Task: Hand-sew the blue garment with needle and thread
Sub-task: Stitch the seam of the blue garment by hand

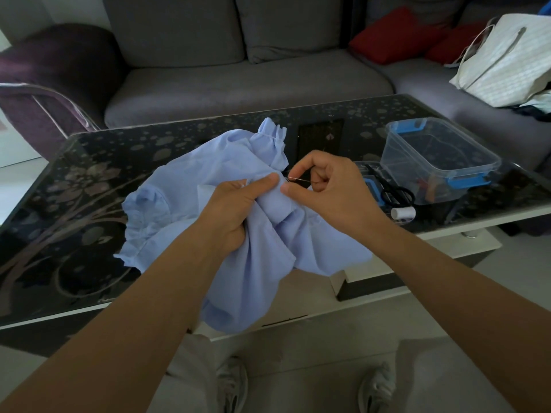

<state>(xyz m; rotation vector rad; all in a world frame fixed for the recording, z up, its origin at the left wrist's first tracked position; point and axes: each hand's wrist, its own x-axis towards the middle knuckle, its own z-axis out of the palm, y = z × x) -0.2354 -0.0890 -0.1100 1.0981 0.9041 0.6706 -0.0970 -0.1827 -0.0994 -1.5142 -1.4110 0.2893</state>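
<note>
Blue garment (185,204), bunched on the dark glass-topped table (89,174), with its lower folds spilling over the near edge toward your knees. Your left hand (238,204) grips a gather of the cloth, fingers curled under it and thumb pressed flat on top of the fold. Just right of that thumb is the needle (298,180), its point at the fold. Your right hand (325,192) pinches its shaft between thumb and forefinger, the other fingers curled in. The thread is too fine to make out. Further right, apart from the work, lie black-handled scissors (396,193), a white thread spool (403,213) and a clear plastic box (438,162) with blue clips.

Judged hazards: the point sits very near your left thumb, so a hard push through the fold could prick it. The cloth is heavily bunched, so a stitch may catch a layer you did not intend. The overhanging folds could drag the seam out of your hold if the left hand slackens
</note>
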